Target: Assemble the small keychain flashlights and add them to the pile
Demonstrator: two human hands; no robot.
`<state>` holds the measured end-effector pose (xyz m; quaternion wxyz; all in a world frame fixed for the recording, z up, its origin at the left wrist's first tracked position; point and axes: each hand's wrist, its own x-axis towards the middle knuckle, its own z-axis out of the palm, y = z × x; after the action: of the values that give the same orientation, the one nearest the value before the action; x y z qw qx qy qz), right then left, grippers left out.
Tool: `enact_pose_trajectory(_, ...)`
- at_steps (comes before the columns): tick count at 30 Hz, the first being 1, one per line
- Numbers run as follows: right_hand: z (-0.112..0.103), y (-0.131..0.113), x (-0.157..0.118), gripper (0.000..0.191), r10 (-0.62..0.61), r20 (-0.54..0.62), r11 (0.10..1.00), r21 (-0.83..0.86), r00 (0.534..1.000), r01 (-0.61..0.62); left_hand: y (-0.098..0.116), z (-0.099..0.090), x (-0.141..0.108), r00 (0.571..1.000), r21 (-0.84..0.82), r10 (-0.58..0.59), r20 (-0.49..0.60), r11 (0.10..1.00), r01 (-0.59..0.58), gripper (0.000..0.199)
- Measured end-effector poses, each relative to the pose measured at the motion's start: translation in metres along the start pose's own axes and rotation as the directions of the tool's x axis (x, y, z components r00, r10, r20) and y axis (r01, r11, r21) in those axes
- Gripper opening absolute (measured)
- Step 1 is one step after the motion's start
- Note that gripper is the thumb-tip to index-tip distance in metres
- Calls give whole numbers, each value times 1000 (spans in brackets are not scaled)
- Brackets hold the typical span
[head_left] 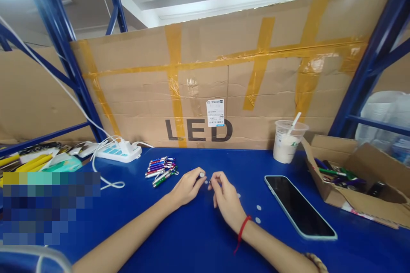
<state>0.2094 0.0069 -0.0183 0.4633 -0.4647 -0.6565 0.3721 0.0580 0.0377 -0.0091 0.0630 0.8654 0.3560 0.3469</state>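
My left hand (187, 187) is closed around a small thing with a round, silvery end (201, 175); the rest of it is hidden by my fingers. Just to the right, my right hand (226, 198) has its thumb and fingers pinched together, and what they hold is too small to make out. The fingertips of both hands are close together over the blue tabletop (166, 239). Several small pale discs (259, 207) lie by my right hand and wrist. Left of my left hand is a pile of small, coloured metal tubes (162, 169), some with clips.
On the right are a phone (301, 207), a cup with a straw (287, 143) and an open cardboard box (333, 196) of coloured tubes. A white power strip (120, 152) with cables stands back left. A large cardboard sheet (198, 85) closes off the back.
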Motion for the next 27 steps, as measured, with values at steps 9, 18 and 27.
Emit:
enact_pose_trajectory(9,6,2,0,22,-69,93,990,-114,993,80,3,-3,-2,961,-227,-200,191,943,241,22)
enact_pose_trajectory(18,6,2,1,27,0,181,999,-49,984,9,-7,-3,0,974,-115,-159,159,977,178,20)
enact_pose_trajectory(27,7,4,3,26,17,172,998,63,985,-28,-13,-13,4,998,169,-41,47,985,32,22)
